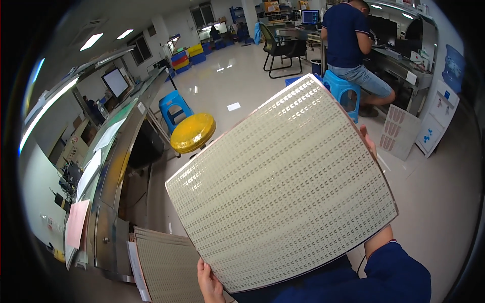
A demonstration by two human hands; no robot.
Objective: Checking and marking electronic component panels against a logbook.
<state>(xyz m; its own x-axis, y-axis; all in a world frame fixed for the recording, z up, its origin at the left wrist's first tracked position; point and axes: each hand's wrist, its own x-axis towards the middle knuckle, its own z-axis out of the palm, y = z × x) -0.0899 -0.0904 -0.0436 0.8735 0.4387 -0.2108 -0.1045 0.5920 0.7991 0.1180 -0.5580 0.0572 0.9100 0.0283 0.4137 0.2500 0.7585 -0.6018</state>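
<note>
A large cream circuit board panel (pixel 283 187) with rows of small silvery pads is held up, tilted, in front of me. My left hand (pixel 211 285) grips its lower left edge, thumb on the front face. My right hand (pixel 369 142) is at the right edge; some fingers show there, and the rest of the hand is hidden behind the panel. Low on the left, beside my left hand, more similar panels (pixel 169 265) stand with white sheets (pixel 138 270) along their side.
On the left runs a long workbench (pixel 108 187) with papers, a pink sheet (pixel 77 223) and a monitor (pixel 115 82). A yellow round stool (pixel 193 132) and blue stool (pixel 174 108) stand beside it. Ahead right, another person (pixel 346 35) sits near a water dispenser (pixel 437 116) and a leaning panel (pixel 399 132).
</note>
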